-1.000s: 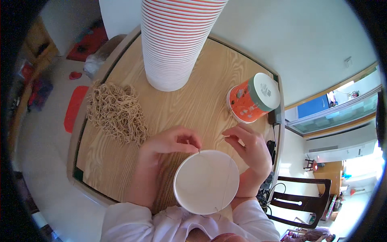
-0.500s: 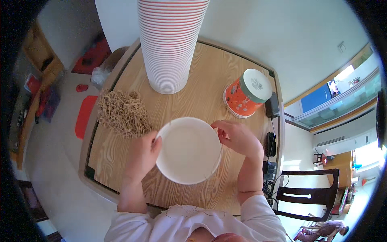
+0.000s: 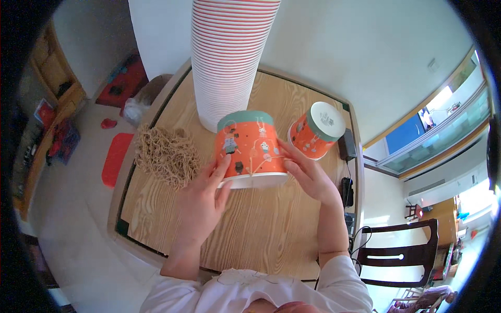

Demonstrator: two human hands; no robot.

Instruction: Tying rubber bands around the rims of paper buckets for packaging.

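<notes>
An orange paper bucket [image 3: 249, 148] with a green band and a white rim is held between my hands over the middle of the table. It is turned bottom up and tilted, its rim low and toward me. My left hand [image 3: 201, 201] grips the rim at its left side, and my right hand [image 3: 312, 176] holds the right side near the rim. A thin strand of twine [image 3: 252, 175] shows against the bucket's front. Beside my left hand lies a tangled heap of tan twine [image 3: 166, 155]. To the right, another such bucket [image 3: 317, 130] stands upside down.
A tall stack of nested white paper buckets [image 3: 224, 78] rises at the table's back. Black power adapters [image 3: 346, 146] and cables line the right edge of the wooden table [image 3: 255, 229]. A dark chair [image 3: 399, 255] stands to the right, near a seated person [image 3: 430, 300].
The bucket has been flipped over: its open mouth faced up before, and now its printed side shows with the rim down. Both hands have turned with it. The view has shifted slightly.
</notes>
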